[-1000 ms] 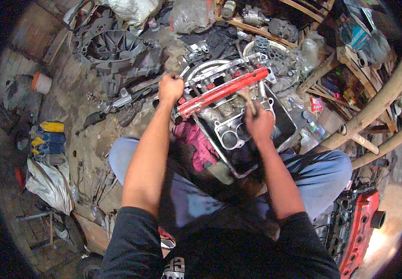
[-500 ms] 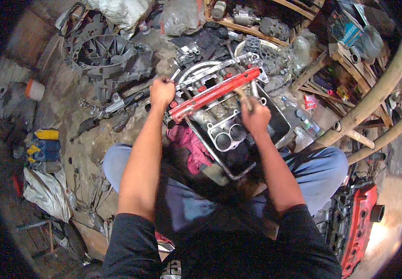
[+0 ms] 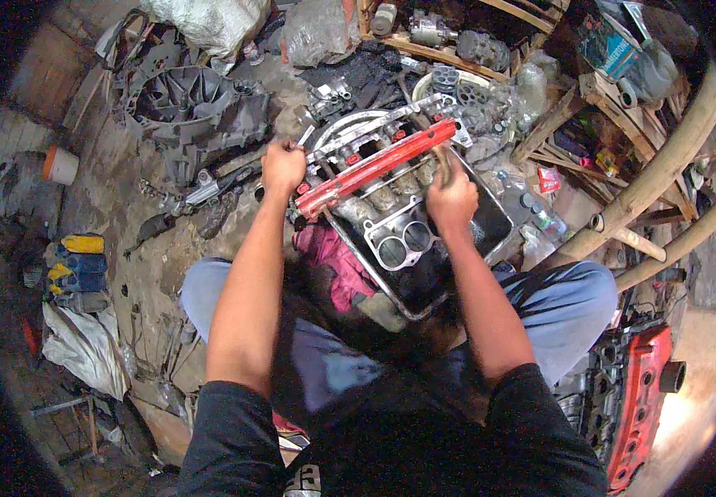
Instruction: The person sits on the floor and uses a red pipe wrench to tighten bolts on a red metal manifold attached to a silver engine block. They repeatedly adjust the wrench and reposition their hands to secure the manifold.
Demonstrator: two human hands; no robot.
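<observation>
A metal intake manifold [image 3: 391,197] with a red bar [image 3: 383,166] across it rests over a black rectangular pan [image 3: 500,224] between my knees. The manifold's twin-bore flange [image 3: 404,245] faces me. At the manifold's left end, my left hand [image 3: 282,168] is closed in a fist; what its fingers grip is hidden. My right hand [image 3: 452,200] is wrapped round a slim tan tool [image 3: 444,164], held against the manifold's right side just below the red bar. The tool's working end is hard to make out. A pink cloth [image 3: 337,265] lies beside the pan on the left.
A grey gearbox housing [image 3: 180,95] lies at the far left. Wooden poles [image 3: 648,186] and a rack stand on the right. An engine part with a red cover [image 3: 641,398] sits at lower right. Plastic bottles [image 3: 540,211] lie right of the pan.
My right hand has moved slightly up, and the tan tool is now more upright. My left hand stays at the manifold's left end. The whole view has shifted a little.
</observation>
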